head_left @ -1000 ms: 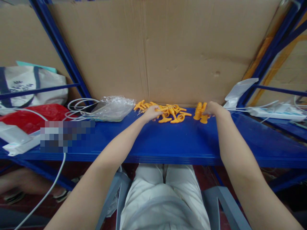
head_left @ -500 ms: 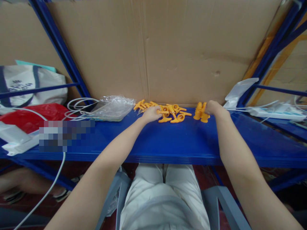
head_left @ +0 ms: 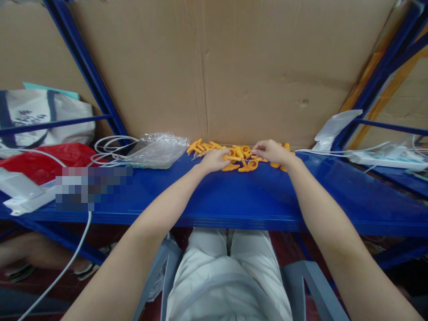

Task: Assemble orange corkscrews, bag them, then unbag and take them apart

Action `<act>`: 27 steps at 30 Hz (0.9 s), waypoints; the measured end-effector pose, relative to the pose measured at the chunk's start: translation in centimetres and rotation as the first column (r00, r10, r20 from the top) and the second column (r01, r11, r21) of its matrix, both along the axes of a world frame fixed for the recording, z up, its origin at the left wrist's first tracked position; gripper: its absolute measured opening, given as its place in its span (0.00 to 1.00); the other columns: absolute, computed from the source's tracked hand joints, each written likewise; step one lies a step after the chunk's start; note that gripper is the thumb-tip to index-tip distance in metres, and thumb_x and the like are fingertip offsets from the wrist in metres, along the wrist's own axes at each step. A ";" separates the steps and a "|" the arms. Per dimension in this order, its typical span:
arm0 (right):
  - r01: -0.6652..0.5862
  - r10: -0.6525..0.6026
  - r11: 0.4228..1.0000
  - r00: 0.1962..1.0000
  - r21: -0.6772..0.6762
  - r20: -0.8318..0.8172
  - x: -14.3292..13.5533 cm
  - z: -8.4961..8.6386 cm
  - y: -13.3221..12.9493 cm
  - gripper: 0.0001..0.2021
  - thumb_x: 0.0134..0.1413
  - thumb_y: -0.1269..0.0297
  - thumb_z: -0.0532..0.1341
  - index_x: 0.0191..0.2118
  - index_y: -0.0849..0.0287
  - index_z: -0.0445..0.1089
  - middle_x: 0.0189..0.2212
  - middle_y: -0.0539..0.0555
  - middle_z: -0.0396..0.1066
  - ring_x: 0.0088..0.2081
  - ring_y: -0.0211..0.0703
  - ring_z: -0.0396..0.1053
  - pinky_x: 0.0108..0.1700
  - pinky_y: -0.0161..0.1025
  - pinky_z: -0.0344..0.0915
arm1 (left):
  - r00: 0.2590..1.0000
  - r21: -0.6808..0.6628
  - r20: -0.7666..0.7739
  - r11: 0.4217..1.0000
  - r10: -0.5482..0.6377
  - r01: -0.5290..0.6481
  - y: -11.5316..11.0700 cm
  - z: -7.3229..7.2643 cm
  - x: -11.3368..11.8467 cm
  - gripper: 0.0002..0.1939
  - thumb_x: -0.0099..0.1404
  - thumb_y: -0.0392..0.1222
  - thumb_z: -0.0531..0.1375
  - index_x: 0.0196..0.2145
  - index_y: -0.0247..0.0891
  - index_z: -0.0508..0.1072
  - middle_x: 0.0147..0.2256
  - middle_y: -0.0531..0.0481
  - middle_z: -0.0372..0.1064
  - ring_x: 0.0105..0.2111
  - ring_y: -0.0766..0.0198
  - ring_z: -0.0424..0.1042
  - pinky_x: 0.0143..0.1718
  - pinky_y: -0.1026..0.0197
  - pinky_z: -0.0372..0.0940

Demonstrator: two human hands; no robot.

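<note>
A pile of orange plastic pieces (head_left: pixel 248 166), some with round hollow cups and T-shaped ends, lies along the back of the blue shelf (head_left: pixel 247 196). At the pile's middle, my left hand (head_left: pixel 214 161) is closed with thumb and fingers around one orange piece; its fingers partly hide it. My right hand (head_left: pixel 272 151) reaches in from the right, fingers apart and slightly bent, close to a cup-shaped piece (head_left: pixel 245 150). Behind the right wrist stand several upright orange pieces (head_left: pixel 284 168), mostly covered. Small metallic coils (head_left: pixel 197 155) lie among the pieces on the left.
Left of the pile lie clear plastic bags (head_left: pixel 160 151), white cables (head_left: pixel 112 145) and a red bag (head_left: pixel 67 158). A cardboard wall (head_left: pixel 234 76) closes the back. White power strips (head_left: pixel 384 158) sit at the right, and blue posts (head_left: pixel 90 76) frame the shelf.
My right hand has moved left from the upright pieces to the right part of the pile. My left hand has shifted slightly right, still at the pile.
</note>
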State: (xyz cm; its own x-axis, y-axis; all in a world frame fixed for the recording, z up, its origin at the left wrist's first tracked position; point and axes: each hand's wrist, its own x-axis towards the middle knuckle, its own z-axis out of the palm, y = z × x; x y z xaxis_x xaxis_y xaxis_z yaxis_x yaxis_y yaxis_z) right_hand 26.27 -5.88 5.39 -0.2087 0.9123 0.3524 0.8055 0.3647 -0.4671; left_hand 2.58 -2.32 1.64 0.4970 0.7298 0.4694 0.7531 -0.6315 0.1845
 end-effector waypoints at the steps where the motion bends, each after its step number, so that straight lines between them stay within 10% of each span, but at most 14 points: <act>1: -0.066 0.064 0.997 0.997 -0.039 -0.052 -0.5 -0.3 0.1 0.06 0.56 0.64 0.62 0.29 0.59 0.73 0.26 0.52 0.74 0.28 0.38 0.70 0.35 0.35 0.66 | 1.000 0.005 -0.004 1.000 -0.004 0.004 0.0 0.0 0.0 0.12 0.61 0.37 0.59 0.43 0.38 0.76 0.34 0.48 0.75 0.38 0.56 0.74 0.41 0.60 0.65; 6: -0.283 0.248 0.950 0.941 -0.132 -0.230 -2.3 -1.7 0.6 0.11 0.52 0.58 0.65 0.27 0.59 0.71 0.21 0.48 0.70 0.22 0.34 0.64 0.29 0.33 0.61 | 0.999 0.016 -0.022 0.999 -0.035 0.036 0.2 -0.1 0.0 0.11 0.62 0.38 0.58 0.42 0.39 0.76 0.35 0.48 0.76 0.37 0.57 0.74 0.39 0.61 0.65; 19: -0.227 0.221 0.959 0.974 -0.172 -0.056 -2.8 -2.4 0.6 0.09 0.48 0.63 0.66 0.22 0.60 0.71 0.17 0.44 0.61 0.21 0.31 0.55 0.26 0.34 0.49 | 0.993 0.026 -0.102 0.998 -0.060 0.063 -0.5 0.0 0.4 0.21 0.64 0.37 0.57 0.55 0.41 0.71 0.42 0.45 0.76 0.44 0.53 0.75 0.46 0.57 0.66; 27: -0.069 0.034 0.991 0.961 -0.116 -0.273 -2.5 -2.5 1.2 0.18 0.47 0.51 0.68 0.22 0.58 0.65 0.16 0.46 0.61 0.20 0.32 0.55 0.25 0.32 0.50 | 0.964 0.340 0.106 0.920 -0.244 0.195 0.0 0.1 0.5 0.29 0.67 0.40 0.55 0.65 0.39 0.58 0.66 0.36 0.55 0.66 0.49 0.56 0.62 0.46 0.57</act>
